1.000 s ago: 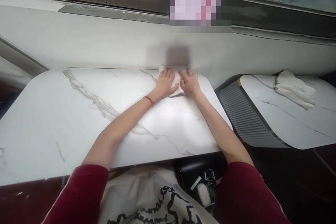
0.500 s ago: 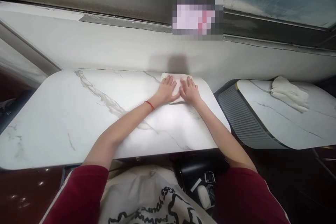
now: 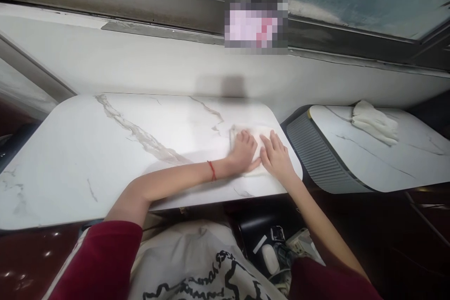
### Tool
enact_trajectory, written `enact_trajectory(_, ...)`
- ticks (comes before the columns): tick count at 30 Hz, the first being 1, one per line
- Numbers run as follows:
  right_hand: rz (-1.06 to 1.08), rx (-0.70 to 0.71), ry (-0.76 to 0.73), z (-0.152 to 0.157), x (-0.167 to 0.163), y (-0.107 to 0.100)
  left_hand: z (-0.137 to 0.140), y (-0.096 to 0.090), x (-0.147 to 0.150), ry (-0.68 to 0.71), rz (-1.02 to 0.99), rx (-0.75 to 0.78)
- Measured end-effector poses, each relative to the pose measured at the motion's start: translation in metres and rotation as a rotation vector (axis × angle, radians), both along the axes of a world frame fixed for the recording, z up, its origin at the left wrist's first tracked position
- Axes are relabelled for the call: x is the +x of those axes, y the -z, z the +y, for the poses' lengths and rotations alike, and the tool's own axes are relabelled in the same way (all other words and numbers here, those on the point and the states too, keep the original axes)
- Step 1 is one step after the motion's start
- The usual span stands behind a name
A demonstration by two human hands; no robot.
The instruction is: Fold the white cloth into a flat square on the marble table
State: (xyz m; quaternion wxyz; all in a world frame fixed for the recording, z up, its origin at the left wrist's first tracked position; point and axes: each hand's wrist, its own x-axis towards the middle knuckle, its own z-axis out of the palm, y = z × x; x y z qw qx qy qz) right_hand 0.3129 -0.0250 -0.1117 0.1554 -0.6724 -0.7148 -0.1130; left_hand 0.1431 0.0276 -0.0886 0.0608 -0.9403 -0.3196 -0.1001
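Note:
A folded white cloth (image 3: 260,132) lies flat on the right part of a white marble-patterned tabletop (image 3: 105,164). My left hand (image 3: 245,151), with a red string bracelet on its wrist, presses down on the cloth's left part; its fingers are slightly bent and its thumb is spread out. On the cloth's right part rests my right hand (image 3: 277,155), palm down with the fingers apart. Both hands cover much of the cloth, and neither is closed around it.
To the right stands a second marbled table (image 3: 372,164) with a ribbed grey side and another crumpled white cloth (image 3: 375,122) on it. A pale wall (image 3: 158,65) runs along the back below windows. Below the near edge are small items, including a white rounded object (image 3: 270,259).
Both hands and the cloth have slid toward me and to the right, away from the table's back edge. The view has shifted slightly.

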Motion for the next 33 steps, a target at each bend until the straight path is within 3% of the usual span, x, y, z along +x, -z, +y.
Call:
enact_trajectory(7, 0.009, 0.016, 0.080, -0.077, 0.010, -0.003, -0.054, 0.004, 0.006, 0.167, 0.029, 0.064)
enact_trajectory(12, 0.006, -0.019, 0.132, -0.081, 0.022, -0.003, -0.051, 0.010, 0.016, 0.240, 0.001, 0.065)
enact_trajectory(16, -0.028, -0.061, 0.165, -0.046, 0.036, -0.004, -0.018, 0.014, 0.029, 0.235, -0.055, 0.015)
enact_trajectory(22, -0.082, -0.117, 0.103, 0.034, 0.049, -0.006, 0.044, 0.022, 0.042, 0.124, -0.163, -0.080)
enact_trajectory(27, -0.125, -0.144, 0.058, 0.096, 0.044, -0.005, 0.086, 0.019, 0.036, 0.000, -0.122, -0.159)
enact_trajectory(33, -0.035, -0.143, 0.011, 0.154, 0.028, -0.001, 0.131, 0.009, 0.019, -0.099, -0.124, -0.271)
